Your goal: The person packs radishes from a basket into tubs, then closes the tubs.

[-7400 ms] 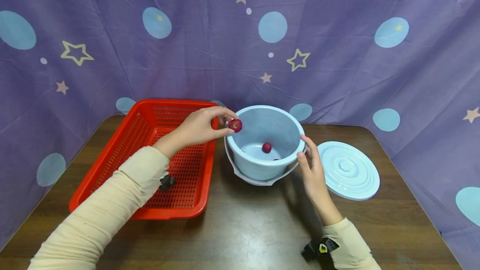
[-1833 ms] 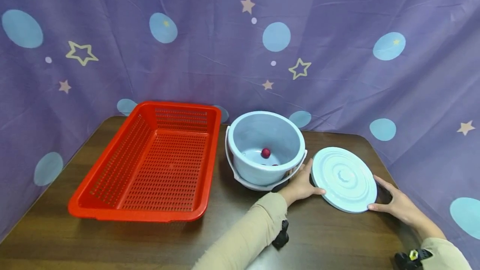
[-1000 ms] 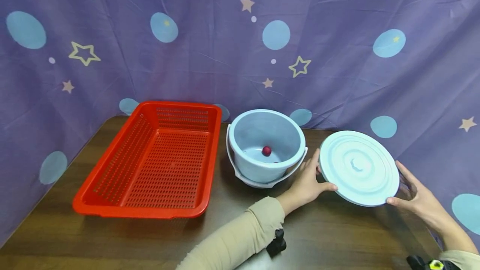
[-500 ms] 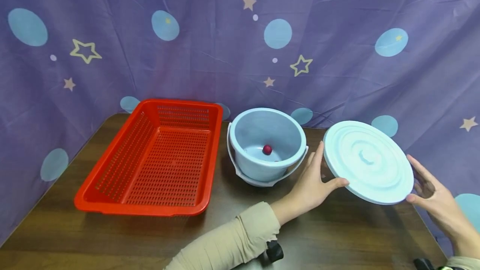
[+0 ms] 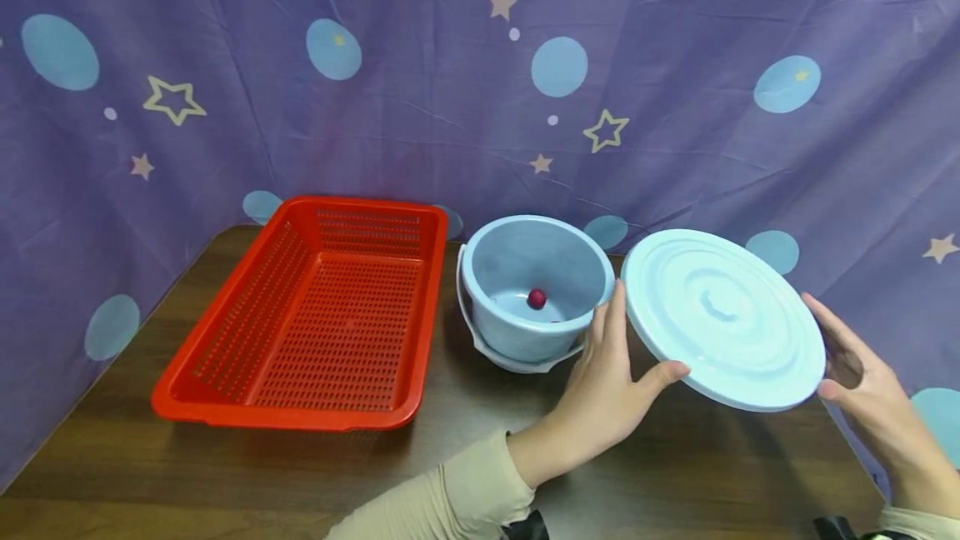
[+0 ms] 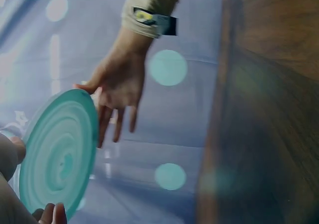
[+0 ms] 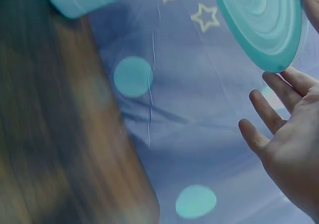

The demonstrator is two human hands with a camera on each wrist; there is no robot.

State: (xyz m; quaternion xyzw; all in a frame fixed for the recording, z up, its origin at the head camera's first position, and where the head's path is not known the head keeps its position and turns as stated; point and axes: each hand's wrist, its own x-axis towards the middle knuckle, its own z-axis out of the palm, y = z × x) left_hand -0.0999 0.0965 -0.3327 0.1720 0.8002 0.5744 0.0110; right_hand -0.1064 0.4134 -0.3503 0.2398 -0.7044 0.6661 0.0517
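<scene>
A pale blue round lid [image 5: 723,319] is held off the table to the right of the bucket, slanting down to the right. My left hand [image 5: 607,394] grips its left edge, thumb on top near the front. At the opposite edge my right hand [image 5: 873,394] pinches the rim between thumb and fingers. The left wrist view also has the lid [image 6: 60,149] between both hands. Just left of my left hand stands the uncovered pale blue bucket [image 5: 517,344], its handle hanging down. On the bucket's floor lies a small red apple [image 5: 536,298]; the near wall hides most of another.
A red slotted plastic basket [image 5: 300,418] stands on the left of the wooden table [image 5: 247,482]. Behind the table hangs a purple curtain [image 5: 450,107] with stars and dots. The table's right edge runs beneath the right hand.
The left hand dropped off an apple by the bucket earlier and moved to the lid. Both hands raised the lid from the table; in the last half second it shifted left, toward the bucket.
</scene>
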